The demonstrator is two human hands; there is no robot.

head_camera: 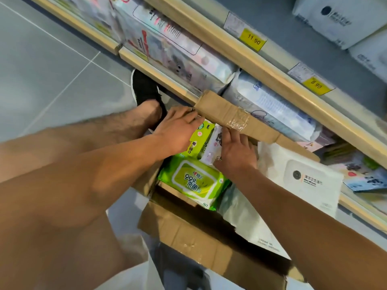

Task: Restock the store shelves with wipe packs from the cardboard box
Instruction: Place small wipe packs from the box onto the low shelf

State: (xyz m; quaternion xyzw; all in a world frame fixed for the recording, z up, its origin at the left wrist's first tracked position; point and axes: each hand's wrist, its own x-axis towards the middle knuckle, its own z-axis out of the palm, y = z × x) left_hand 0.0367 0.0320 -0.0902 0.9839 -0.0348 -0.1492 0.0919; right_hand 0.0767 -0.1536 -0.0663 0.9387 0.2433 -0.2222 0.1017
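— Cardboard box [196,233]: what is recorded?
— Matt brown board, creased; glossy clear tape [237,122] is noted on one flap.
— Green wipe pack [193,182]?
— Glossy plastic film. Shelf edge [270,65]: pale wood-look finish.

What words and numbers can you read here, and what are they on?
"11 90": left yellow price tag on the shelf edge.
"8 90": right yellow price tag.
"99.9" and "80": big green wipe pack in the cardboard box.
Other print on packs: too blurred.
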